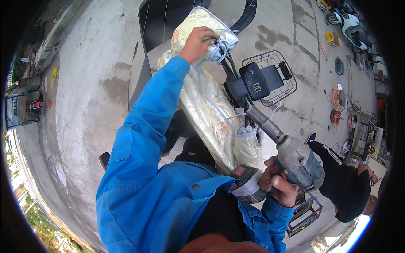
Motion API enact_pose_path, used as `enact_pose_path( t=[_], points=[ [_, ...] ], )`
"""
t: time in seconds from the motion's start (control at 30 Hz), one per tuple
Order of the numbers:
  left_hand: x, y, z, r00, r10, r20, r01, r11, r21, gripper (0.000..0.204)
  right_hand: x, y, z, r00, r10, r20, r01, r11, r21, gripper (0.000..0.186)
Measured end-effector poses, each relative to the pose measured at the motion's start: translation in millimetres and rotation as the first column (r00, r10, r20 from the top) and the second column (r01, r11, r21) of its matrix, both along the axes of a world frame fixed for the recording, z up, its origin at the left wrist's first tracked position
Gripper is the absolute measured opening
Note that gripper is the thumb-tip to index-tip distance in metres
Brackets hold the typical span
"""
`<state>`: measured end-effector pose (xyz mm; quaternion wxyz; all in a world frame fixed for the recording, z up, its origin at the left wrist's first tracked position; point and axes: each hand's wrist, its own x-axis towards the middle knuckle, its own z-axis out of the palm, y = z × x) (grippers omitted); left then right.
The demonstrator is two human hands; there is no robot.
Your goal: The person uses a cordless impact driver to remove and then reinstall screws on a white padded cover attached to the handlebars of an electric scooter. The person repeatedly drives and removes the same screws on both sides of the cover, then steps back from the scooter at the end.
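My left hand (198, 44) is closed on the dark left end of the handlebar (228, 64) at the upper middle, by a cream quilted wind guard (209, 114) with blue trim, draped along the scooter. My right hand (282, 189) grips a grey impact wrench (297, 162) with a battery pack (244, 185) underneath. Its long socket (263, 123) points up-left to the handlebar stem, just below a black display unit (255, 86); I cannot tell whether they touch.
A wire basket (270, 99) sits on the scooter's front. A person in black (341, 189) is bent at the right. Behind are a white scooter (354, 31), yellow crate (332, 39), red reel (335, 118) and cluttered cables. Another vehicle (21, 107) stands at far left on the concrete.
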<state>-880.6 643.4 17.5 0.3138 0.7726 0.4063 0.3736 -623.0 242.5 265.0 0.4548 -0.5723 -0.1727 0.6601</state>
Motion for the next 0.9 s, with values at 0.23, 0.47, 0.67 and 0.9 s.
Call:
enact_pose_path(
  t=[0.23, 0.47, 0.67, 0.9],
  points=[
    [1.3, -3.9, -0.7, 0.993, 0.094, 0.073, -0.091, 0.995, -0.045, 0.022, 8.1, 99.1, 93.9, 0.918, 0.201, 0.341, -0.226, 0.974, 0.034, 0.076],
    [-0.7, -7.5, -6.9, 0.985, 0.081, 0.149, -0.079, 0.997, -0.022, 0.024, -4.6, 232.3, 60.7, 0.782, 0.391, 0.486, -0.383, 0.916, -0.122, 0.045],
    [-2.4, -9.8, -8.6, 0.961, 0.136, 0.239, -0.120, 0.989, -0.082, 0.023, -23.4, 314.9, 3.2, 0.694, 0.516, 0.502, -0.492, 0.849, -0.193, 0.030],
    [4.2, -8.7, -14.0, 0.931, 0.227, 0.287, -0.217, 0.974, -0.066, 0.011, -41.6, 365.6, -21.3, 0.555, 0.614, 0.561, -0.521, 0.783, -0.340, 0.028]
  ],
)
